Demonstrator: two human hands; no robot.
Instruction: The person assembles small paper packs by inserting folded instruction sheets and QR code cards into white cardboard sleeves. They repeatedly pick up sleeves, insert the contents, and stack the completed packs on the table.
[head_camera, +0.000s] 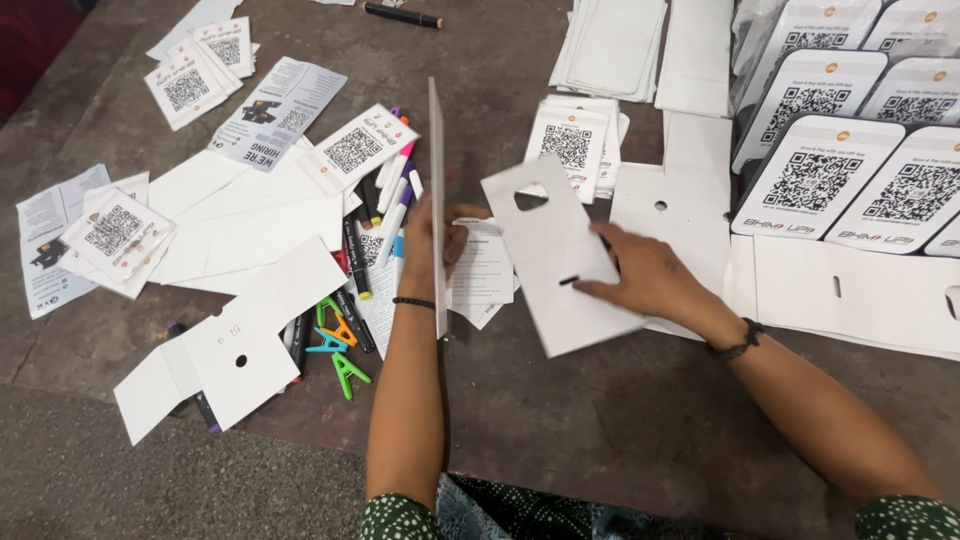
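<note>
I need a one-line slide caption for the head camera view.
Left hand holds a thin board on edge; right hand presses a white cut-out card.

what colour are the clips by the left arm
Green, with one orange and one teal clip, clearest in the head view.

Grey-brown table (560, 400) with scattered white cards (250, 230), leaflets (275, 110), markers (395, 205).
</note>
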